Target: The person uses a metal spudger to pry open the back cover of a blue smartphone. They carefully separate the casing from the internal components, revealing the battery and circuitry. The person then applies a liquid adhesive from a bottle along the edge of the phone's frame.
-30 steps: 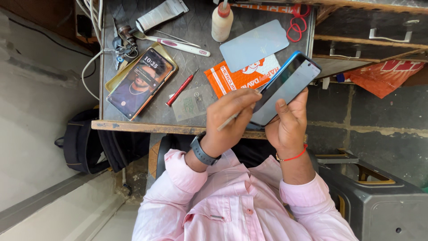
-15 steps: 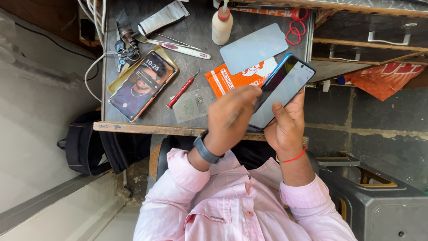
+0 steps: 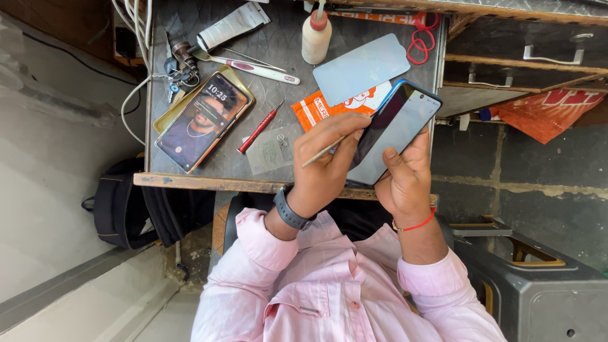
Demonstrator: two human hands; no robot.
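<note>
A blue-edged smartphone (image 3: 394, 130), screen up and tilted, is held above the near right corner of a small grey worktable (image 3: 278, 47). The right hand (image 3: 405, 177) grips the phone's lower end, thumb pressed on the glass and fingers wrapped behind. The left hand (image 3: 326, 161), with a dark watch on its wrist, pinches a thin pale stick tool (image 3: 324, 152) between thumb and fingers, its tip near the phone's left edge; whether it touches cannot be told. Just behind the phone lie an orange packet (image 3: 329, 104) and, beyond it toward the far edge, a pale blue screen protector (image 3: 362, 68). A white bottle with a red cap (image 3: 315, 35) stands at the far edge. At the table's middle, a red screwdriver (image 3: 259, 126) lies beside a clear film piece (image 3: 271, 152). A second phone (image 3: 201, 120), screen lit, rests on a yellowish tray near the left edge. A dark bag (image 3: 123, 202) hangs below the table's near left corner.
</note>
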